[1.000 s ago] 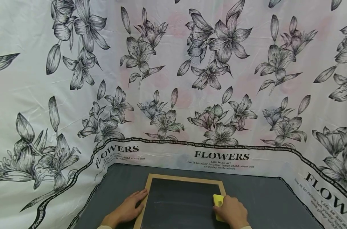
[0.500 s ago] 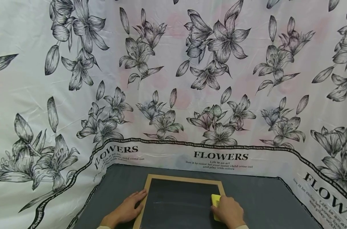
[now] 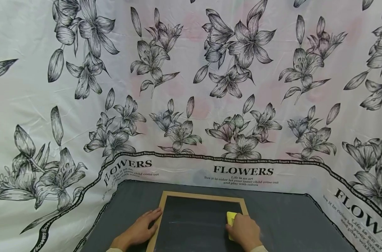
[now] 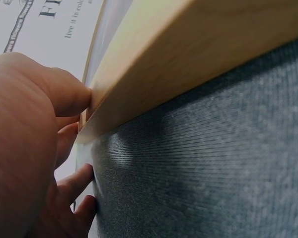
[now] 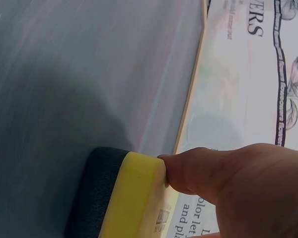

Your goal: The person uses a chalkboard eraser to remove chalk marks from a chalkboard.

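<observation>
A small chalkboard (image 3: pixel 191 232) with a light wooden frame (image 3: pixel 206 196) lies on the dark grey cloth. My left hand (image 3: pixel 137 229) rests along its left side. In the left wrist view the thumb touches the frame's wooden edge (image 4: pixel 139 74), and lower fingertips reach the cloth. My right hand (image 3: pixel 245 231) grips a yellow chalkboard eraser (image 3: pixel 230 217) over the board's right part. Seen from the right wrist, the eraser's dark felt side (image 5: pixel 97 191) faces the board and the thumb presses its yellow back. Faint pale smears show on the board's dark surface (image 5: pixel 154 89).
Dark grey ribbed cloth (image 3: pixel 282 217) covers the table around the board. Behind it and at both sides hangs a white curtain (image 3: pixel 184 168) printed with black lilies and the word FLOWERS.
My right hand has slid the eraser leftward across the board, away from the right side of the frame. My left hand has stayed at the left edge.
</observation>
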`<control>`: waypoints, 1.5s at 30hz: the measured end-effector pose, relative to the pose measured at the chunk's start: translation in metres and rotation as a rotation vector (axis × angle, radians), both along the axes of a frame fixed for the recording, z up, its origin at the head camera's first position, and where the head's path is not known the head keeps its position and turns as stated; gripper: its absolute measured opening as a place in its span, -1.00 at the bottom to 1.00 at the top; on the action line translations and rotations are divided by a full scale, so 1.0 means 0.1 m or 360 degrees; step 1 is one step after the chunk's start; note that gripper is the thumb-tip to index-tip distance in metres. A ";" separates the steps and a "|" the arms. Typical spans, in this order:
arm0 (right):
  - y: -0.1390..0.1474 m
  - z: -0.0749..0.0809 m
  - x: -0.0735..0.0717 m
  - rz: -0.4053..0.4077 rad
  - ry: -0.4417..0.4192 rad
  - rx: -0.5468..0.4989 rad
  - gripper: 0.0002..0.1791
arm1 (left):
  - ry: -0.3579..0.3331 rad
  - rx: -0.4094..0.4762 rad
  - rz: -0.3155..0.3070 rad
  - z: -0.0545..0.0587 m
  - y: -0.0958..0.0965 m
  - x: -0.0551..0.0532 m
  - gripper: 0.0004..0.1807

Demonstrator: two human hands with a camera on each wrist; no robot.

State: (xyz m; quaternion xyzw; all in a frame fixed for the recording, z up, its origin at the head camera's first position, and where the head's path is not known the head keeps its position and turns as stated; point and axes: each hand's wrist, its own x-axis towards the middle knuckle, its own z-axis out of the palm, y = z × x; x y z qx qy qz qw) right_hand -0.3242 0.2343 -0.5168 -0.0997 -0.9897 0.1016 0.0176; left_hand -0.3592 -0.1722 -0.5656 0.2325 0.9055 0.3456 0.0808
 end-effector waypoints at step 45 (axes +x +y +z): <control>-1.03 -0.04 -0.15 0.0155 0.0121 0.0003 -0.49 | 0.0048 0.0021 -0.0024 -0.06 -0.01 -0.02 -0.35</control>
